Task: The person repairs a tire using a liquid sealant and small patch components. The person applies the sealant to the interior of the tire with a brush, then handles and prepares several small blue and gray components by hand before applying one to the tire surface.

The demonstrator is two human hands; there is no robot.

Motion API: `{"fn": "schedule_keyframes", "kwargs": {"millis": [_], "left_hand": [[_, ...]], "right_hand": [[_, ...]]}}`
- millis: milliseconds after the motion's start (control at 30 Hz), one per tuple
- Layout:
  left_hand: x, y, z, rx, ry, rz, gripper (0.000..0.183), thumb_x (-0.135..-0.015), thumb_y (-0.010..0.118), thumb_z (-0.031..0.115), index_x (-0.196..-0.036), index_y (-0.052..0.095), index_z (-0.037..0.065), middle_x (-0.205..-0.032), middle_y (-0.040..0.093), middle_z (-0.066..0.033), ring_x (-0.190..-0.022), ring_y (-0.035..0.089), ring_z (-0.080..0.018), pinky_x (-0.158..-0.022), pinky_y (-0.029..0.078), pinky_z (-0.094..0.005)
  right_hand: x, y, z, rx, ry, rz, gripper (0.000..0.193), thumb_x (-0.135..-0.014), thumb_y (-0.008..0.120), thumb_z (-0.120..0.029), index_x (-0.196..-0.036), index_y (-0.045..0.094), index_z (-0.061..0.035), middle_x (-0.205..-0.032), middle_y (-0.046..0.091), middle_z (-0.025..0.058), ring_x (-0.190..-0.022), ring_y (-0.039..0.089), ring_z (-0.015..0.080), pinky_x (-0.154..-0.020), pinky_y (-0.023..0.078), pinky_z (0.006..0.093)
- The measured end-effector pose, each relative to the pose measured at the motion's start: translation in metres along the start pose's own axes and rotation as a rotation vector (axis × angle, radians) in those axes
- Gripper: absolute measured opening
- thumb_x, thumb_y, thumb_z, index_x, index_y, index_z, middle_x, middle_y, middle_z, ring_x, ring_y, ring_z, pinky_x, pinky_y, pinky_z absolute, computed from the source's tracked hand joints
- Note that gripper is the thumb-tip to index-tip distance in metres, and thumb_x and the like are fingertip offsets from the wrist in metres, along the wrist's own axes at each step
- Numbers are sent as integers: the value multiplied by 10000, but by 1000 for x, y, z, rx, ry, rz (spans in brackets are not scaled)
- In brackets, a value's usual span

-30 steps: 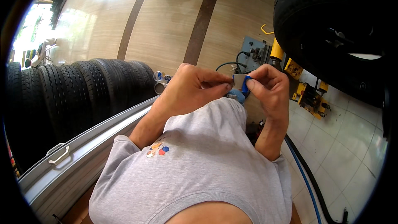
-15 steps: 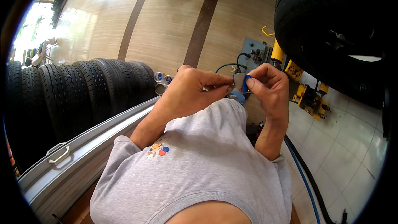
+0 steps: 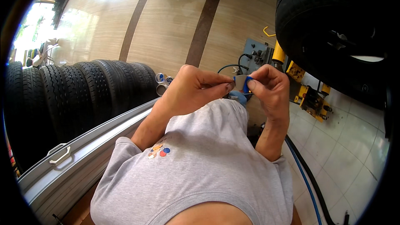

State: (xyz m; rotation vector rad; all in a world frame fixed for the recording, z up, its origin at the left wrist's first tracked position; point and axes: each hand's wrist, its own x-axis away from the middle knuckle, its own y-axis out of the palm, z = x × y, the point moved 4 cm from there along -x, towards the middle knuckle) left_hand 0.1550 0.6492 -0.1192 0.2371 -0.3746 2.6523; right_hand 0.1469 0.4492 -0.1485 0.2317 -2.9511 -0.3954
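Observation:
A small flat patch (image 3: 240,82), pale grey in the middle with blue at its two sides, is stretched between my hands in front of the shirt. The thumb and fingers of my left hand (image 3: 193,91) pinch its left edge. On the other side, my right hand (image 3: 270,91) grips the blue right edge between thumb and curled forefinger. The patch's underside is hidden from view.
A row of tyres (image 3: 96,81) stands at left, behind a silver metal rail with a white handle (image 3: 61,156). Small round containers (image 3: 161,84) sit beyond my left wrist. A large mounted tyre (image 3: 308,12) and yellow machine parts (image 3: 311,104) are at right, with hoses (image 3: 306,175) below.
My hands stay nearly in place, both still pinching the patch. A little more blue shows at its left edge, beside my left fingertips.

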Motion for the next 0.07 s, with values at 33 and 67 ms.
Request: {"fn": "schedule_keyframes", "kwargs": {"millis": [33,67], "left_hand": [[0,0,-1,28,-22,-20,179,-886,714,47,-1052,744,-13,-889,752,-148,-786,722,-165,-702,588,-251],[0,0,-2,63,-41,-40,178,-895,705,49,-1058,744,-10,-888,752,-148,-789,722,-172,-713,590,-253]], "right_hand": [[0,-1,0,4,-5,-8,82,-839,687,1,-916,662,11,-838,696,76,-754,664,99,-726,548,231],[0,-1,0,0,-3,-10,82,-841,684,-1,-920,666,10,-843,698,80,-753,665,101,-729,548,231]]}}
